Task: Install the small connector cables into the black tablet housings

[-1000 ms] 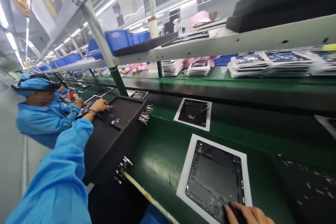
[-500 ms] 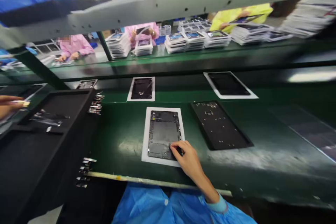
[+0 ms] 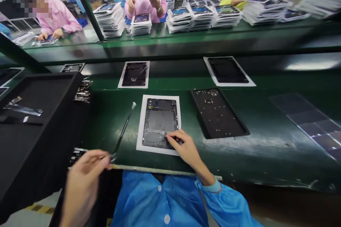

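A dark tablet back frame point(image 3: 160, 122) lies on a white sheet point(image 3: 140, 133) on the green bench in front of me. My right hand point(image 3: 183, 147) rests on its near right corner, fingers curled and pressing a small part I cannot make out. My left hand point(image 3: 84, 181) is closed on a thin dark tool point(image 3: 123, 131) with a small white tip, which points up toward the frame's left side without touching it.
A black tray point(image 3: 32, 127) with small parts stands at left, and loose connectors point(image 3: 82, 92) lie beside it. Another black tray point(image 3: 218, 113) lies right of the frame. Two more frames on sheets lie further back. Beyond a green shelf point(image 3: 170, 42) with stacked tablets, people in pink and yellow coats work.
My view has swung from the left of the line down to the frame in front of me. My left hand left the black tray and now holds the thin tool near the frame.
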Demonstrator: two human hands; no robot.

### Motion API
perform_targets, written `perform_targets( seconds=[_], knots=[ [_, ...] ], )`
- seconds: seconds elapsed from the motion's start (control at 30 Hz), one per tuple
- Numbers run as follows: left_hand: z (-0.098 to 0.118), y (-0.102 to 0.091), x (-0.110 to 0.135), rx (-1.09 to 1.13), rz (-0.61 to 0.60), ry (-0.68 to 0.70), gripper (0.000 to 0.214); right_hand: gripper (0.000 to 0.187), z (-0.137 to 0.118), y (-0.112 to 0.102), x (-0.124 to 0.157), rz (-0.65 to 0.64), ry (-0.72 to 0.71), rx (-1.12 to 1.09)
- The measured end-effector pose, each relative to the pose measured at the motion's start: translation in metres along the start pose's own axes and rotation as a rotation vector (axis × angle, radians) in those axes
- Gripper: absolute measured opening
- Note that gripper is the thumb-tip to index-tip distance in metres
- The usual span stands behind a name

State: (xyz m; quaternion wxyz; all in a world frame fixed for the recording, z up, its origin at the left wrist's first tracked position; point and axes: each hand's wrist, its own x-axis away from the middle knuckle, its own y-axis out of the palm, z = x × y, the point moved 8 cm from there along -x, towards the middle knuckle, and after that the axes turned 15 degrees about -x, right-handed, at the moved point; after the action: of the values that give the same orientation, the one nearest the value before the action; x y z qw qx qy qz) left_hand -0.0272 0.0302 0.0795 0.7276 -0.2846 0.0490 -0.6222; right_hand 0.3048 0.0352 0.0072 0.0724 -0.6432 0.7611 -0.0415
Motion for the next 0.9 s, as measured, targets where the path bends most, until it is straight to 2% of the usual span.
perform_targets(
  seconds=[0.1,0.13,0.2,0.27,0.4,0.63,0.9],
  knots=[
    [0.014,0.104,-0.015,0.229,-0.221,-0.003,0.020,0.020,0.000,0.002,0.000,-0.077,0.013,0.006],
    [0.017,0.133,-0.019,0.266,-0.292,-0.016,0.023,0.020,0.000,0.003,0.000,-0.106,0.019,0.012],
    [0.020,0.175,-0.025,0.300,-0.402,-0.039,0.027,0.020,0.001,0.003,0.000,-0.151,0.034,0.023],
    [0.019,0.199,-0.029,0.304,-0.465,-0.045,0.030,0.020,0.003,0.004,0.000,-0.191,0.045,0.016],
    [0.016,0.213,-0.031,0.298,-0.517,-0.034,0.031,0.019,0.007,0.004,0.000,-0.223,0.064,-0.016],
    [0.016,0.216,-0.033,0.256,-0.583,-0.047,0.030,0.017,0.008,0.003,0.000,-0.201,0.087,-0.038],
    [0.012,0.218,-0.033,0.233,-0.574,-0.044,0.029,0.013,0.011,0.002,0.000,-0.230,0.126,-0.019]
  ],
)
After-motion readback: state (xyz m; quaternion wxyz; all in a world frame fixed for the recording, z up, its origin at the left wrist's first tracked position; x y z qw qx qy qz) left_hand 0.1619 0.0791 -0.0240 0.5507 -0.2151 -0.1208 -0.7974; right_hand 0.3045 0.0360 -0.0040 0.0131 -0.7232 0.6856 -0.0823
